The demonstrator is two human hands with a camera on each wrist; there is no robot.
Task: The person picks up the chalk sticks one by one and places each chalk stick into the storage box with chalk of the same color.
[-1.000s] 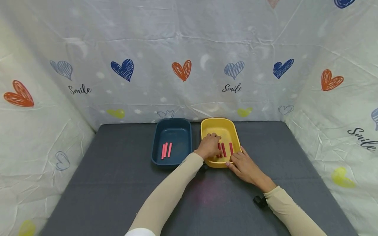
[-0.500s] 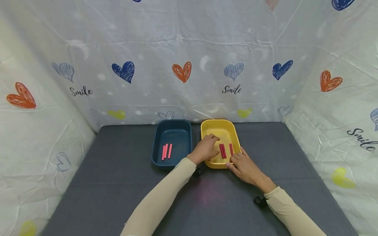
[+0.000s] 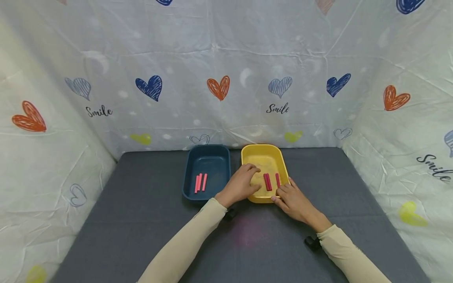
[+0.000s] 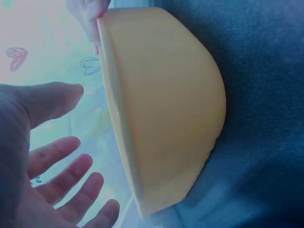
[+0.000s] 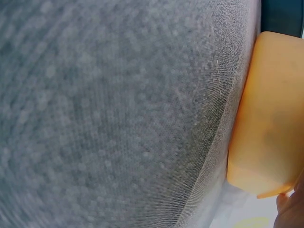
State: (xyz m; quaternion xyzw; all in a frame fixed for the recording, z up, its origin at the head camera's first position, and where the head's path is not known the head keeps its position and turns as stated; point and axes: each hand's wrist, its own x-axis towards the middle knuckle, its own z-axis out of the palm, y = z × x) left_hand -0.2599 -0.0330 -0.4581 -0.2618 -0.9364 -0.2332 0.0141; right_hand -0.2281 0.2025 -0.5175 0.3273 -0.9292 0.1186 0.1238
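My left hand hovers over the left rim of the yellow tray, fingers and thumb spread and holding nothing. In the left wrist view the left hand is apart from the tray's outer wall. My right hand holds the tray's front right corner, some fingers over the rim. Inside the tray, two dark pink chalk-like sticks lie side by side. Another dark pink stick lies by the right hand's fingers, its near end partly hidden. Only a bit of the right hand shows in the right wrist view.
A dark blue tray stands left of the yellow one, with three lighter pink sticks in it. Both trays are on a grey cloth-covered table, near the patterned curtain behind. A faint pink smudge marks the cloth.
My left hand has drawn back left from the sticks and its fingers have spread. Two dark pink sticks, earlier slightly apart, now lie together. My right hand has stayed at the corner.
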